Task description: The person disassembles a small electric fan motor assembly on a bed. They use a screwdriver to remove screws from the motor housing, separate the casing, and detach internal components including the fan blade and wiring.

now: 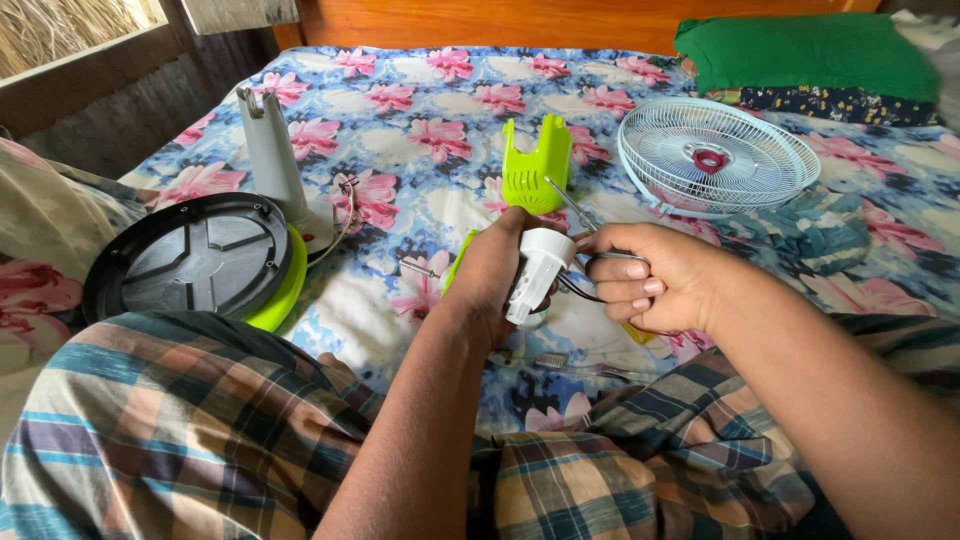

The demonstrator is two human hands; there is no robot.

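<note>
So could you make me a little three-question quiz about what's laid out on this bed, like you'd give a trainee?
1. True or false: the fan grille lies flat on the bedsheet.
2. Which hand holds the white part? A) left hand B) right hand C) neither
3. Fill in: the black round base has a rim coloured ____.

Key: 1 true. 2 A; the right hand grips a metal tool with looped handles. 3 lime green, like the slotted plastic cover standing further up the bed.
</note>
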